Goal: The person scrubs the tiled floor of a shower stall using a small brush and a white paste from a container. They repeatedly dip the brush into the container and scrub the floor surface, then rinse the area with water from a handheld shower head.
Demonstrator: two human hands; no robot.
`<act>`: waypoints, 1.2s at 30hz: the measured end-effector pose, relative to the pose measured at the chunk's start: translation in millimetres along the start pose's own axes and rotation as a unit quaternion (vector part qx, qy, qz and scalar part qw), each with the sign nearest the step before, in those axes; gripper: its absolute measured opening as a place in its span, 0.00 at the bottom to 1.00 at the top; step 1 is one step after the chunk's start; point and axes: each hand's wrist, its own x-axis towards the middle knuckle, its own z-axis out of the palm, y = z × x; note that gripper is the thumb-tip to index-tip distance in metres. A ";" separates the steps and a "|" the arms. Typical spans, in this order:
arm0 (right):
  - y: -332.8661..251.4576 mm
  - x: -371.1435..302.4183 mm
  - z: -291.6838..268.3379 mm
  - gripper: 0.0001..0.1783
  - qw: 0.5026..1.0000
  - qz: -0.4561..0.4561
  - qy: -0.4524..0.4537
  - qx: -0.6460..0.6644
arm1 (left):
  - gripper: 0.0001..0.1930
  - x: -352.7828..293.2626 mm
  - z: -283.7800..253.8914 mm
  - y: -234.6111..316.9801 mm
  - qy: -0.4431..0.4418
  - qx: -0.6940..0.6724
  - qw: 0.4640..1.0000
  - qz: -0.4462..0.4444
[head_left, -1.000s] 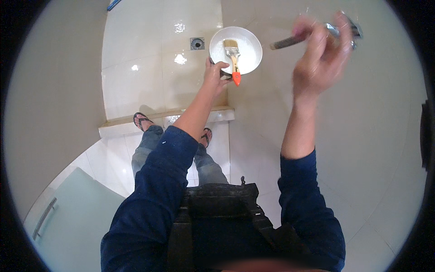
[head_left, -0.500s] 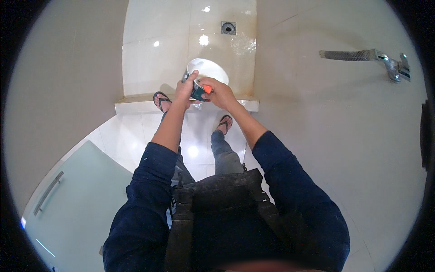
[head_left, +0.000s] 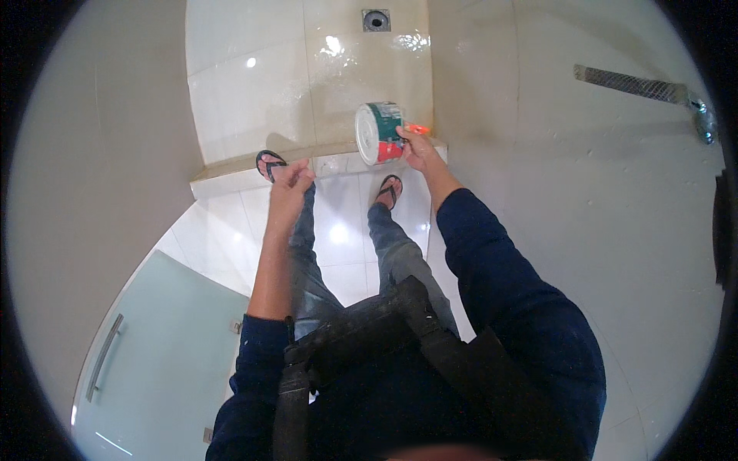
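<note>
A round plastic tub (head_left: 379, 134) with green, red and white sides hangs tipped on its side above the low ledge, its white base facing left and its mouth hidden from view. My right hand (head_left: 417, 149) is closed on the tub at its right side. Beside those fingers an orange piece (head_left: 417, 128) shows; I cannot make out what it belongs to. My left hand (head_left: 291, 183) is apart from the tub, over my left foot, with loosely bent fingers and nothing visible in them.
A tiled ledge (head_left: 332, 164) edges the wet shower floor (head_left: 254, 100), which has a square drain (head_left: 377, 21). To the right, a braided hose (head_left: 626, 81) hangs from a chrome fitting (head_left: 704, 123). A frosted glass door (head_left: 165, 346) stands at the lower left.
The tub has moved right and turned so its base faces left, hiding the white inside. My left hand has let go of it and drawn back toward the lower left.
</note>
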 end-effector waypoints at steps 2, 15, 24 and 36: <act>-11.6 -0.1 -31.9 0.15 0.999 0.007 0.003 0.048 | 0.16 -26.7 -8.1 61.6 0.021 -0.032 0.996 0.075; -39.9 20.3 -56.5 0.23 0.682 -0.285 -0.002 -0.674 | 0.23 -59.3 3.2 226.3 0.084 0.173 0.716 0.671; 121.8 42.5 -125.2 0.26 0.600 -0.220 0.174 -0.749 | 0.19 -35.4 -57.5 167.4 0.156 0.225 0.757 0.593; 145.8 7.4 -168.1 0.36 0.616 -0.188 0.091 -0.759 | 0.26 -34.5 -121.6 -240.7 0.060 0.042 0.981 -0.178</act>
